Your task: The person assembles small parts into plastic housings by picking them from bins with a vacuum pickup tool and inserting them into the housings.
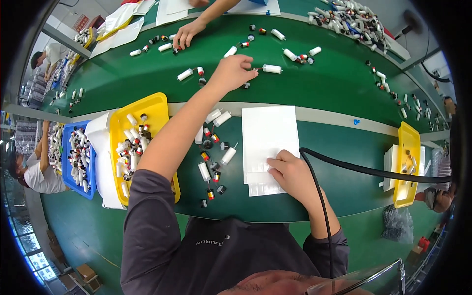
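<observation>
My left hand (235, 73) reaches over the green belt with its fingers curled together. Its fingertips meet the thin stem end of a white cylinder (272, 69); whether they grip it or some smaller piece is unclear. On the near worktop, my right hand (291, 176) bends its fingers onto the lower part of a white flat bag (269, 132), thumb and forefinger pressed to its surface. Beneath my left forearm lie several white cylinders (228, 154) and small black, red and yellow parts (211, 193).
To the left stand a yellow tray (162, 105) and a blue tray (92, 189), both filled with parts. A co-worker's hand (189, 33) touches parts across the belt. A black cable (364, 172) arches over the right side, toward another yellow tray (400, 196). A parts heap (351, 22) lies far right.
</observation>
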### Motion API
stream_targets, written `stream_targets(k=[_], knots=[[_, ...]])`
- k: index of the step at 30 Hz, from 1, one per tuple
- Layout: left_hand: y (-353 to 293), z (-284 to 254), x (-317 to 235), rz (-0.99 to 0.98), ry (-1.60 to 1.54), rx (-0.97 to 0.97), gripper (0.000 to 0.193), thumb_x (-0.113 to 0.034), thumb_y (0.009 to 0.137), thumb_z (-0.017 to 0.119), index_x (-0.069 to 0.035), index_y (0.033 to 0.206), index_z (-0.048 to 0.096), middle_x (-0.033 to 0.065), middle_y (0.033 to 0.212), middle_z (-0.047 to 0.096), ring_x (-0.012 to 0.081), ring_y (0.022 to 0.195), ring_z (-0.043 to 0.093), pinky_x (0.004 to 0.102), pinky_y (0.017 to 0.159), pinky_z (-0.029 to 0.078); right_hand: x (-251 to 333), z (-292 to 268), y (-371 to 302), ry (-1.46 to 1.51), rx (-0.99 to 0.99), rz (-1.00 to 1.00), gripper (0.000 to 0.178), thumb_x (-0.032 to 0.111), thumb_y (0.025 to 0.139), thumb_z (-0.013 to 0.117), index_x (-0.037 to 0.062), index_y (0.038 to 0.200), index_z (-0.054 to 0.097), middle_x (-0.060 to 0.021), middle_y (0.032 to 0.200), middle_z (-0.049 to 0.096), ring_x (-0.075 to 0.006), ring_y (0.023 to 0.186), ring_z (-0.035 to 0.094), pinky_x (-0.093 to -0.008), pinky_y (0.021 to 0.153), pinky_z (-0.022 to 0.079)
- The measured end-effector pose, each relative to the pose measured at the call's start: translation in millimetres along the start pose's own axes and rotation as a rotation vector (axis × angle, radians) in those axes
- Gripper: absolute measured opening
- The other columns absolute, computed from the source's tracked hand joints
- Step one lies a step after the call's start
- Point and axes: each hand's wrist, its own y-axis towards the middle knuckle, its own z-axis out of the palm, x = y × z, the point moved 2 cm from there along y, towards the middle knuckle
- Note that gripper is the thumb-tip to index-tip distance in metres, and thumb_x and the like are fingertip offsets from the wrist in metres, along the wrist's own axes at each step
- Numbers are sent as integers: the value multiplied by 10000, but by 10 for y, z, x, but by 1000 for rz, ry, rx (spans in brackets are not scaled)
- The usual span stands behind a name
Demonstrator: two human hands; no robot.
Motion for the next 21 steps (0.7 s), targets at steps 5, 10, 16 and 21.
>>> stream_targets(k=[5,10,16,21], knots=[[540,-169,495,59,553,-351,472,-356,843,729,-64,1213,710,145,1184,699,333,1109,660,441,993,525,-48,42,39,187,12,30,143,49,862,693,17,998,663,-145,964,644,-287,772,693,-379,698,559],[627,-363,741,-27,518,-317,350,-306,839,733,-121,1133,696,157,1123,713,350,1074,680,458,938,539,-79,26,111,187,-30,-3,88,30,890,643,10,970,613,-161,942,634,-341,800,669,-406,715,544],[-32,-406,-281,65,-631,-304,319,-329,1024,606,-28,1117,659,96,1040,711,161,938,650,287,859,494,-98,-57,118,165,1,26,79,76,921,616,12,939,574,-175,920,627,-395,802,635,-437,696,514],[-910,165,-593,-350,-1368,229,360,-459,1081,420,-116,1129,518,155,1113,685,375,1158,658,451,1027,513,-13,-162,93,199,56,56,107,94,931,611,3,948,557,-197,937,632,-411,794,623,-438,693,504]])
